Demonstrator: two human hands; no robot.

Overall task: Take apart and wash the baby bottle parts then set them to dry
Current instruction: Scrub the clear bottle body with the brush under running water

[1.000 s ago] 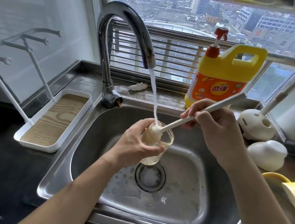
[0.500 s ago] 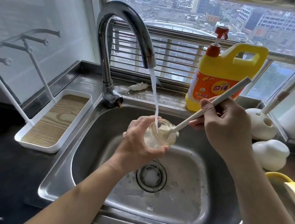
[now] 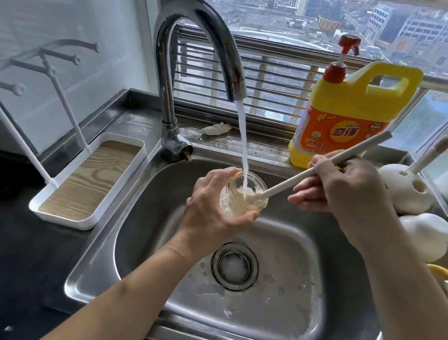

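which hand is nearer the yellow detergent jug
Right. The right hand, holding the brush, sits just in front of the detergent jug; the left hand, holding the bottle under the tap, is farther left.

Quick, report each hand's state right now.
Left hand: closed, gripping the baby bottle.
Right hand: closed, holding the bottle brush by its handle.

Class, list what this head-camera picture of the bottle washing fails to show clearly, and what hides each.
Base of the bottle: head view, covered by the left hand.
Head of the brush: head view, blurred by water.
Yellow item: head view, cut off by the right edge.
Small print on detergent label: head view, too small.
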